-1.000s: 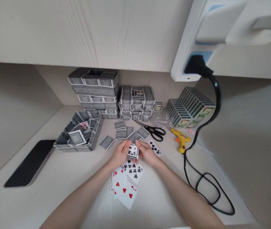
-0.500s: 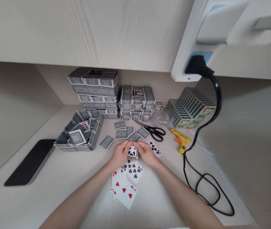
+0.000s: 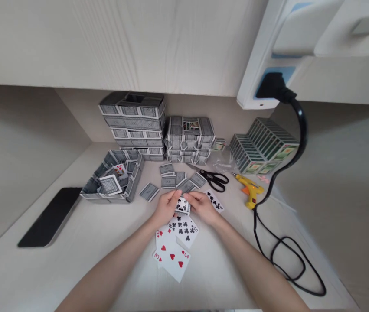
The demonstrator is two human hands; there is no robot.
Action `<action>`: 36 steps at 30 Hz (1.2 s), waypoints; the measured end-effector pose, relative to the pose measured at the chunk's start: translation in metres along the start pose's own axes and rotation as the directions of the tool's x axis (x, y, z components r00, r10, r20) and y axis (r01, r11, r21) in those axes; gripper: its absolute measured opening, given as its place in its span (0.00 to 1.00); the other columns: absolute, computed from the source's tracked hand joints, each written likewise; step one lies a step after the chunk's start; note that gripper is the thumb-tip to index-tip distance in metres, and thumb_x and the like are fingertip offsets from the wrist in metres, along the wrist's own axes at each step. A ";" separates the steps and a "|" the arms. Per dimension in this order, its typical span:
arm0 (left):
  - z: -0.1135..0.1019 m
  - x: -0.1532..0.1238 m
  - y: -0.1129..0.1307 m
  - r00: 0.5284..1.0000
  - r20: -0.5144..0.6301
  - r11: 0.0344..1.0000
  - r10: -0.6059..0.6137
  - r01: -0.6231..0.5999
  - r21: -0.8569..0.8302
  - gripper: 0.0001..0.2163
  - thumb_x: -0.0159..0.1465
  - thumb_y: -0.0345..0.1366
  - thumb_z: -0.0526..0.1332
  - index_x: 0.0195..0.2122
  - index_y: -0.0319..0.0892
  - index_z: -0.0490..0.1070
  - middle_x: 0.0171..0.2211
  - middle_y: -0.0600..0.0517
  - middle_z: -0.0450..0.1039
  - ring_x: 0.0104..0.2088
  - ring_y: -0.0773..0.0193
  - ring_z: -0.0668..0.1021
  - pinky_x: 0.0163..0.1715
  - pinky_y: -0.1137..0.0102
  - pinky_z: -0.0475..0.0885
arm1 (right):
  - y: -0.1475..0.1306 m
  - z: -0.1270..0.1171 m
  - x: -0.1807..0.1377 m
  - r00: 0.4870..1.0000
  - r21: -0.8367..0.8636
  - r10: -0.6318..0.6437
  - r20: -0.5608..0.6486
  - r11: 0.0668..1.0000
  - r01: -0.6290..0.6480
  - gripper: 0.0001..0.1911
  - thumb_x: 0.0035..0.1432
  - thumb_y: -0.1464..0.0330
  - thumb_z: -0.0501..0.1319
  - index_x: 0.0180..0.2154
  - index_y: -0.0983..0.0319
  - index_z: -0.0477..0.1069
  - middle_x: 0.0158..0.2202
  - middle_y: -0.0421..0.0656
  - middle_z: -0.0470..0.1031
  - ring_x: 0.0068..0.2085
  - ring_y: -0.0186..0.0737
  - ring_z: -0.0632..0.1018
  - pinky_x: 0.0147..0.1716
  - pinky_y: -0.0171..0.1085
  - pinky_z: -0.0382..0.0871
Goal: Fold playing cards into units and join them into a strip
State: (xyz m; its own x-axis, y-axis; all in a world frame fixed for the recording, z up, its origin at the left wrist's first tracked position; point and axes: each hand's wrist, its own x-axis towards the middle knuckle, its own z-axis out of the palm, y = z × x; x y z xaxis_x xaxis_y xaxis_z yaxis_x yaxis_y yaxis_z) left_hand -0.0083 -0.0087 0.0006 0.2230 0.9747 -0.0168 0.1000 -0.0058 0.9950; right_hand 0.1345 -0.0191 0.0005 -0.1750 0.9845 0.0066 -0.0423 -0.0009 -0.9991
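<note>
Between my two hands is a playing card [image 3: 182,204] with black club pips; its near edge is folded up. My left hand [image 3: 168,207] pinches its left side, and my right hand [image 3: 201,206] grips the right side. The thumbs nearly meet at its far edge. Just below lie loose face-up cards: an eight of clubs [image 3: 186,229] and a three of hearts [image 3: 173,258], overlapping others. Another clubs card [image 3: 215,201] is beside my right hand. Beyond my fingers, several folded grey-backed cards [image 3: 174,178] are spread on the table.
An open box of grey cards [image 3: 132,186] at left holds loose cards. Card-built boxes [image 3: 135,123] are stacked behind, with a smaller stack [image 3: 190,136] alongside. Black scissors [image 3: 218,180], a yellow glue gun [image 3: 252,190], its black cable [image 3: 270,190] and a dark phone-like slab [image 3: 49,219] lie around.
The whole view has shifted slightly, so everything sits a little further right. Both hands keep hold of the same folded card.
</note>
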 end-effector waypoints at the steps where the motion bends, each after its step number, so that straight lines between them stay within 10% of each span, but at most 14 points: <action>1: 0.000 0.000 -0.001 1.000 0.004 1.000 -0.002 0.002 -0.003 0.19 0.57 0.51 0.52 0.21 0.40 0.59 0.15 0.59 0.56 0.13 0.73 0.62 0.10 0.78 0.57 | -0.001 0.000 0.000 1.000 0.011 0.014 0.010 1.000 -0.014 0.21 0.50 0.54 0.58 0.17 0.62 0.57 0.14 0.32 0.51 0.17 0.26 0.54 0.15 0.30 0.45; 9: -0.002 0.002 0.000 0.961 -0.095 0.943 0.261 -0.233 0.239 0.14 0.60 0.43 0.54 0.22 0.40 0.62 0.19 0.58 0.59 0.22 0.71 0.65 0.22 0.76 0.62 | -0.003 0.003 0.000 0.994 0.026 0.022 -0.106 0.999 -0.019 0.17 0.49 0.56 0.61 0.20 0.63 0.65 0.09 0.30 0.54 0.11 0.25 0.54 0.11 0.29 0.44; 18: -0.009 0.005 -0.003 0.840 -0.057 0.788 0.539 -0.480 0.386 0.06 0.60 0.34 0.56 0.32 0.43 0.73 0.32 0.53 0.73 0.35 0.66 0.74 0.37 0.70 0.69 | 0.013 -0.001 -0.001 0.961 -0.114 -0.230 -0.155 0.970 0.214 0.12 0.53 0.61 0.58 0.32 0.62 0.73 0.23 0.40 0.74 0.19 0.33 0.74 0.19 0.33 0.71; 25: -0.012 0.000 -0.007 0.818 0.033 0.663 0.575 -0.489 0.566 0.09 0.61 0.31 0.54 0.39 0.46 0.72 0.36 0.53 0.76 0.38 0.65 0.76 0.40 0.66 0.70 | 0.011 -0.004 -0.003 0.924 -0.317 -0.371 -0.094 0.891 0.325 0.09 0.57 0.66 0.56 0.37 0.60 0.73 0.34 0.44 0.77 0.32 0.37 0.78 0.35 0.37 0.75; 36: -0.007 -0.003 0.001 0.813 0.071 0.536 0.578 -0.443 0.719 0.06 0.60 0.30 0.52 0.29 0.42 0.67 0.28 0.52 0.70 0.32 0.63 0.71 0.36 0.66 0.66 | 0.003 0.002 -0.011 0.919 -0.563 -0.390 -0.054 0.772 0.295 0.09 0.57 0.68 0.54 0.34 0.60 0.72 0.31 0.42 0.78 0.31 0.36 0.78 0.33 0.33 0.71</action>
State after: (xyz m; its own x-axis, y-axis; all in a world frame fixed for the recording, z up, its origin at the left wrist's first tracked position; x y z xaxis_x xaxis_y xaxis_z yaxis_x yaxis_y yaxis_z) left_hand -0.0162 -0.0104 0.0026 0.3076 0.7735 0.5541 0.6518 -0.5955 0.4696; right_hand 0.1339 -0.0303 -0.0028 -0.0916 0.9148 0.3934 0.4695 0.3880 -0.7931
